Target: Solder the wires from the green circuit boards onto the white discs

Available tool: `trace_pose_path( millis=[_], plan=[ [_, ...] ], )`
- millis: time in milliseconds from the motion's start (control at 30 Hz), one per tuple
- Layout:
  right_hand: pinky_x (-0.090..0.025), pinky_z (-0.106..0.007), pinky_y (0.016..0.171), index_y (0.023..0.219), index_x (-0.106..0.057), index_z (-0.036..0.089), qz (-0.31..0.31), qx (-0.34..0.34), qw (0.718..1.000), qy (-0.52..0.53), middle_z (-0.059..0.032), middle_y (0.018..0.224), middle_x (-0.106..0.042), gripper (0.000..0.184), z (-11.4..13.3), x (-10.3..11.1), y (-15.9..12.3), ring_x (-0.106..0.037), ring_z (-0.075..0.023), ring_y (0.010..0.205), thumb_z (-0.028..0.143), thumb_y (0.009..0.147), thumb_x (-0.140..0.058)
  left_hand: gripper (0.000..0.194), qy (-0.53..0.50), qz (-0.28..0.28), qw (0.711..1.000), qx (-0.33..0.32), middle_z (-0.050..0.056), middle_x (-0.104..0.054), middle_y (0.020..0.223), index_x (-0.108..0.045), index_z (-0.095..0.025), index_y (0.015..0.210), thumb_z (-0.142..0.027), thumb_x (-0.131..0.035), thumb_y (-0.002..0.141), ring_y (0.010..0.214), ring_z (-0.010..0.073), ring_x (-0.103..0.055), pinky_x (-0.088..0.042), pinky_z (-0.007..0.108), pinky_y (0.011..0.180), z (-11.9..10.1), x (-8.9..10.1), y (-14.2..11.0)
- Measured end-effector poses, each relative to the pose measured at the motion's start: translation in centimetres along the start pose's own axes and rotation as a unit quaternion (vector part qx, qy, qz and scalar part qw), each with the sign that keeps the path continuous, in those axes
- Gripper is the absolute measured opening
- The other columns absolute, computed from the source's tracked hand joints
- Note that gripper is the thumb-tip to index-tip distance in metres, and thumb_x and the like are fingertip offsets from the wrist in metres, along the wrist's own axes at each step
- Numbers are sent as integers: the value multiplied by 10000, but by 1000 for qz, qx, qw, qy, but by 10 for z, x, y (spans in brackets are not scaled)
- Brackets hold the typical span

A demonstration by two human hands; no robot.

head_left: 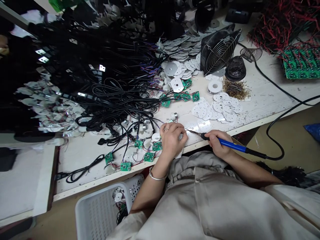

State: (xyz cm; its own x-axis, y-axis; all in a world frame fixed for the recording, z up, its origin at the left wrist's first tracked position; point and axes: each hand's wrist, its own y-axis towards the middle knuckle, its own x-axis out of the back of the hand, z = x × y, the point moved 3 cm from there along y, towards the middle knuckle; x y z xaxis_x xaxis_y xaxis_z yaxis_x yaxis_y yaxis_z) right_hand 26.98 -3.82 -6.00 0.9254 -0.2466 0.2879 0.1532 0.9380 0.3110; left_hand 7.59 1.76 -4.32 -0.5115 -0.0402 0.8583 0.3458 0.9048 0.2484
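Note:
My right hand [218, 143] is wrapped round the blue handle of a soldering iron [232, 145]. The iron's tip points left, close to the fingertips of my left hand [174, 138]. That hand is closed in a pinch at the table's front edge; what it holds is hidden by the fingers. Beneath the iron's tip lie small shiny white plates [204, 125]. Just beyond my left knuckles sits a small white and metal part [174, 116]. To the left of this hand, green circuit boards [149, 157] with thin wires lie among white round housings [131, 151].
A black fan [220, 50] stands at the back, beside a dark cup [235, 68] and a solder spool [215, 86]. White LED plates [226, 106] lie nearer. Black cables [125, 100] heap up on the left. The iron's cord [275, 116] loops right. Below is a grey basket [96, 210].

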Motion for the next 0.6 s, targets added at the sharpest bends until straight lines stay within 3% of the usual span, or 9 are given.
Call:
trace_pose_path(
  millis=[300,600],
  plan=[
    [-562,-312,555,854,-714,241,-53,-71,996,-7,-25,668,-688,337,-15,1,-11,-701,-197,674,479,948,-496,109,1,8,1000,5,-18,-738,923,-643,-234,734,-176,-641,826,978,205,-634,-300,445,1036,0,0,1],
    [-534,-265,530,974,-674,245,-40,-39,997,56,57,539,-616,212,-4,-2,-5,-605,-122,471,382,972,-512,102,-15,13,1000,6,-12,-740,941,-662,-242,762,-205,-641,855,993,204,-636,-296,452,1049,3,0,-1]
  ],
)
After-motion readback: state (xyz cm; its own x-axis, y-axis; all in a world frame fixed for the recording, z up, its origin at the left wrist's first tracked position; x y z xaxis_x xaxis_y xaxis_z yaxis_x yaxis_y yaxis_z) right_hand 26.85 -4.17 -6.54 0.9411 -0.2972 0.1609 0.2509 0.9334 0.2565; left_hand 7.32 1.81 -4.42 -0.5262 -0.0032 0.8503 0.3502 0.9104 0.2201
